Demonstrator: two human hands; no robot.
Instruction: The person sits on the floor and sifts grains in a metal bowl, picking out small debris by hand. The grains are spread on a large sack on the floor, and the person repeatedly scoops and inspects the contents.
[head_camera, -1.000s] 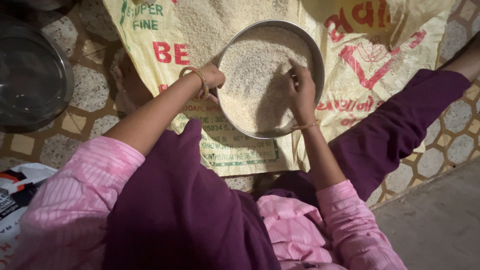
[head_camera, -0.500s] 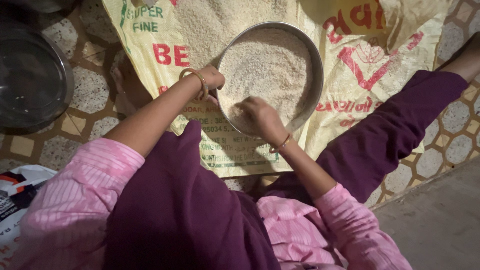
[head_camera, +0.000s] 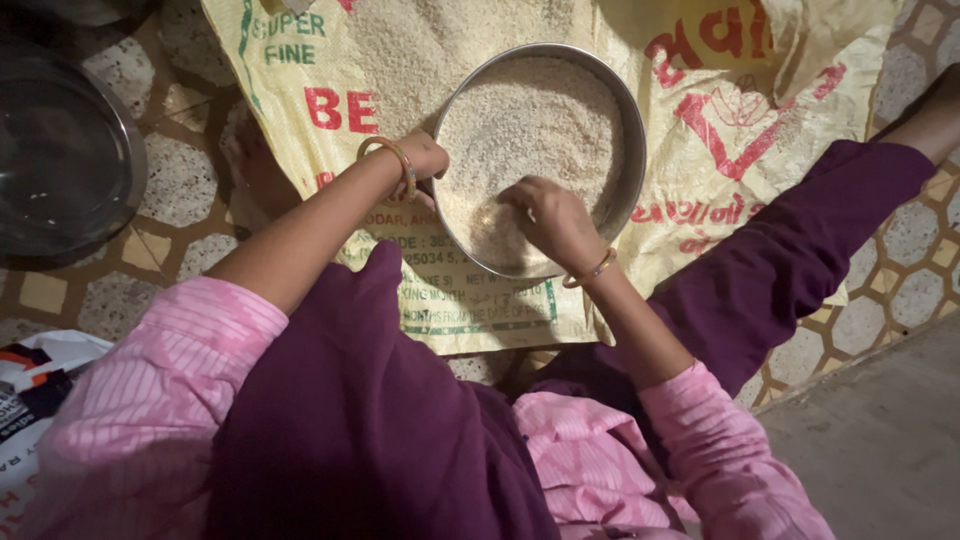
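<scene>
Change: right hand has slid a little rightward in the grain since half a second ago; left hand unmoved | Grip: right fingers curled down into the pale grain, holding nothing I can make out; left clasps the rim of the round steel sieve | Place: sieve rests on the yellow sack, between both hands

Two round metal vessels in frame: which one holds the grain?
The round metal pan on the yellow sack, under both hands; the steel bowl at far left holds no grain.

Home floor, patterned mosaic tiles, woven grain sack spread out, steel vessel beside it
</scene>
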